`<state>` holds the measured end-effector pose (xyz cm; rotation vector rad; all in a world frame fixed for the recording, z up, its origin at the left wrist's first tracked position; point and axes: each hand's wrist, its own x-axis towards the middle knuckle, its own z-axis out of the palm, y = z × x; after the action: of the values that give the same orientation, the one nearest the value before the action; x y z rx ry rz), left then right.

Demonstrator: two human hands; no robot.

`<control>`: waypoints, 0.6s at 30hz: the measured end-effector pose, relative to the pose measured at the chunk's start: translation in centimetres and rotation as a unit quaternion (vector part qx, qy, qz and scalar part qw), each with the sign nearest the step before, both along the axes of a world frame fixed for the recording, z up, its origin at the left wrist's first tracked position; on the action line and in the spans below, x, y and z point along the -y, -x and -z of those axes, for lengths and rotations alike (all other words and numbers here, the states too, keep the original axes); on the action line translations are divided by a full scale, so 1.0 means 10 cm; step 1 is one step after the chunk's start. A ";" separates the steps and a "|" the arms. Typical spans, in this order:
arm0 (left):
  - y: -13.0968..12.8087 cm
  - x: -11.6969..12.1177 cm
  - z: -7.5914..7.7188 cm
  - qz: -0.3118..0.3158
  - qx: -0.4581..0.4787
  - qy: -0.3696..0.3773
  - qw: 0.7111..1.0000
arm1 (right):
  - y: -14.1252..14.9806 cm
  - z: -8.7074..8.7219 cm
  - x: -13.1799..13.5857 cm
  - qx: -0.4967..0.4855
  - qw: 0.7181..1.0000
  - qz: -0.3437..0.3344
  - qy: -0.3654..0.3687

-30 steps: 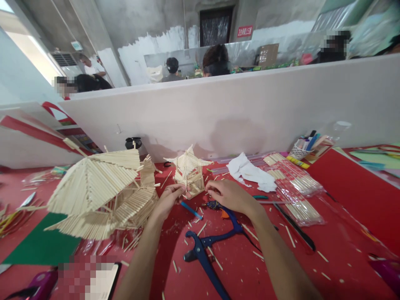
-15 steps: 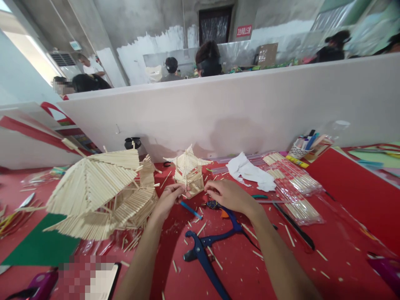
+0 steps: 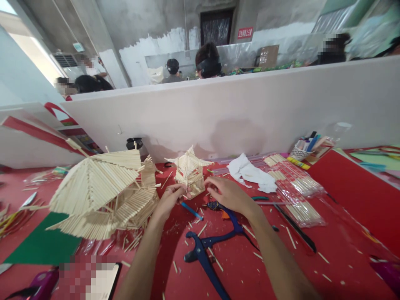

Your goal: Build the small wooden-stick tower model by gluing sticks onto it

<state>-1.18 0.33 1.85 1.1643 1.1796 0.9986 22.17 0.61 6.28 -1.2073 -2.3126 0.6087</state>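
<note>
So not much has changed in the last second: the little stick model (image 3: 189, 164) stays put on the red bench (image 3: 250, 277). The left hand (image 3: 171, 201) is at its near side, fingertips bunched, can't tell if they're gripping anything. The right hand (image 3: 227, 196) is just beside it, loosely curled, fingers a touch higher now, grip unclear too. Looks like fiddly work's still going.

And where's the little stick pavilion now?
In the head view, the small stick pavilion stands on the red table near the picture's middle, by the left hand and right of the big stick pavilion.
</note>
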 end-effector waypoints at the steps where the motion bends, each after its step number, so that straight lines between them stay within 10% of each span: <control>1: 0.00 0.00 0.01 0.000 0.001 0.000 1.000 | 0.00 0.03 -0.02 -0.008 1.000 0.013 -0.008; 18: 0.00 -0.01 0.05 0.000 -0.005 0.005 1.000 | 0.02 0.17 -0.09 -0.018 0.999 0.033 -0.034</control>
<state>-1.18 0.44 1.36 1.1635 1.1917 0.9867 21.95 1.56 4.62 -1.2264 -2.2365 0.5207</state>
